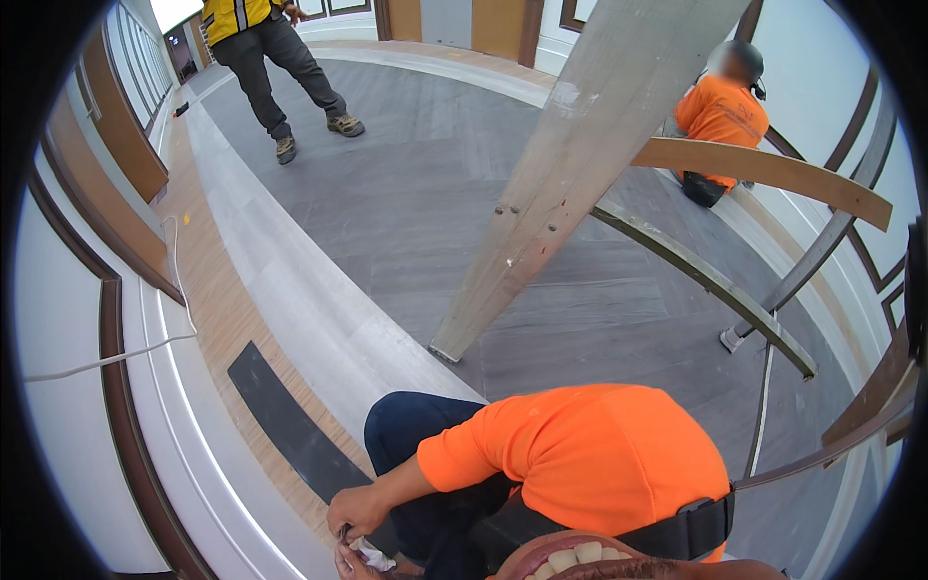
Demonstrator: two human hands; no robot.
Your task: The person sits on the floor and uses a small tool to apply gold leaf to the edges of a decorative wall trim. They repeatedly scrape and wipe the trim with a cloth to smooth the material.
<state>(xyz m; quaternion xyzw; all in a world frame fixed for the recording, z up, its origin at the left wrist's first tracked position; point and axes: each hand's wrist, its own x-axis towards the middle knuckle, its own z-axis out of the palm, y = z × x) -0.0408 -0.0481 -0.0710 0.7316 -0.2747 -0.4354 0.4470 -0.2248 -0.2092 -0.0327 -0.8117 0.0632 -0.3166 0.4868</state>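
Note:
At the lower edge, my right hand (358,509) reaches in from an orange sleeve, its fingers closed around a small dark piece (345,532) too small to name. Just below it, my left hand (356,563) is partly cut off by the frame, its fingers bent up toward the right hand; what they grip is unclear. Beside the fingers is a crumpled white scrap (373,554), which could be paper or cloth. A dark grey floor strip (290,422) lies on the light wood-look flooring, its near end passing behind my right forearm. My bent knee (411,418) in navy trousers is next to it.
A worn wooden stepladder (527,208) stands in front of me, its rungs spreading right. Beyond it, a person in orange (723,124) sits low by the wall. Another person in a yellow vest (235,17) stands far left. A white cable (174,280) runs along the left wall.

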